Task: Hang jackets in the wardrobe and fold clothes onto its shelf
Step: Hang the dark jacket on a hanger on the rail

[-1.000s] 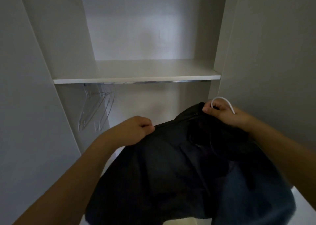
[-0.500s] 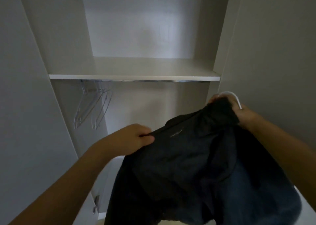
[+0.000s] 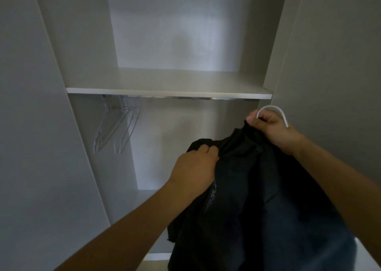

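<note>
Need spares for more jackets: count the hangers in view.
Roughly 4. About three empty wire hangers bunch on the rail's left end, overlapping, so uncertain. One white hanger's hook is in the right hand, its body hidden by the jacket.

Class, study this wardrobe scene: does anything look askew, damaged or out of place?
Nothing looks damaged. The black jacket is bunched unevenly, gripped by the left hand, while the right hand holds the white hanger hook. The spare hangers hang slanted from the rail.

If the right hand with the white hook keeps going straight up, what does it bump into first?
Probably the metal rail under the shelf, directly above the right hand and its white hanger hook. Depth is unclear, though.
</note>
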Tool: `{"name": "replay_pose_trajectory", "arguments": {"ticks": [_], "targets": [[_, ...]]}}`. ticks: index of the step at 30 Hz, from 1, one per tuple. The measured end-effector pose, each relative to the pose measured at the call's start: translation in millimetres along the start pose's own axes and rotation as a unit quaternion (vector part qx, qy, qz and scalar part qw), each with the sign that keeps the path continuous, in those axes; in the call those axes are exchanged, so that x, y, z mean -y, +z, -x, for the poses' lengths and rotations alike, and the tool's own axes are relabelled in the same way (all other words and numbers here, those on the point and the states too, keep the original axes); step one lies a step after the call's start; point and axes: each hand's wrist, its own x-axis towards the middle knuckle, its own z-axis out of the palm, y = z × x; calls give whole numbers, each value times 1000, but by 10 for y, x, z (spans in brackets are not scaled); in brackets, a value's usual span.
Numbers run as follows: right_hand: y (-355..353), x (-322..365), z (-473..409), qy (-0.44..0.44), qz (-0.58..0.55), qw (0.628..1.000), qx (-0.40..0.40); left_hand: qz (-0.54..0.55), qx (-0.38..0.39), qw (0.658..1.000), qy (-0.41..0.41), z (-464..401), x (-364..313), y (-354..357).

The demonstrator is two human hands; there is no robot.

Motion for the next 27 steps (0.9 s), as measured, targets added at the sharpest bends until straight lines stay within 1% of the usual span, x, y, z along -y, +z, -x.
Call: {"name": "replay_pose_trajectory", "arguments": {"ticks": [1, 3, 5, 7, 8, 10, 12, 13, 14, 16, 17, 18, 19, 20, 21, 22, 24, 27], "targets": [[38, -21, 0, 2, 13, 1000, 15, -42, 15, 999, 2, 19, 23, 9], [144, -28, 2, 5, 17, 999, 38, -86, 27, 996, -8, 29, 4, 3], [188, 34, -25, -13, 4, 999, 42, -85, -10, 996, -1, 40, -29, -18], [184, 92, -39, -34, -1, 998, 43, -48, -75, 995, 43, 77, -48, -29], [185, 117, -37, -44, 2, 998, 44, -28, -77, 995, 63, 92, -56, -27], [223, 155, -21, -62, 8, 997, 49, 11, -26, 995, 94, 81, -53, -31], [282, 156, 11, -70, 12, 996, 55, 64, 61, 989, 118, 42, 33, -44], [310, 139, 36, -73, 15, 996, 53, 114, 98, 983, 104, 16, 99, -62], [331, 114, 63, -74, 16, 996, 47, 174, 108, 976, 69, -30, 180, -100], [358, 75, 102, -86, 8, 996, 39, 271, 41, 961, -35, -166, 388, -163], [367, 71, 104, -101, 6, 994, 42, 297, 27, 951, -82, -249, 482, -180], [377, 81, 97, -119, 9, 992, 50, 308, 56, 943, -114, -328, 549, -192], [380, 102, 79, -136, 15, 989, 62, 303, 116, 937, -126, -393, 592, -172], [379, 124, 53, -149, 21, 986, 76, 301, 177, 928, -127, -437, 600, -130], [364, 147, 25, -155, 26, 983, 90, 309, 217, 918, -122, -448, 587, -72], [342, 160, 0, -155, 26, 982, 103, 319, 226, 913, -118, -436, 574, -12], [262, 137, -42, -152, 23, 982, 111, 329, 182, 921, -98, -379, 583, 66], [112, 102, -81, -139, 22, 985, 103, 339, 123, 931, -53, -290, 585, 55]]}}
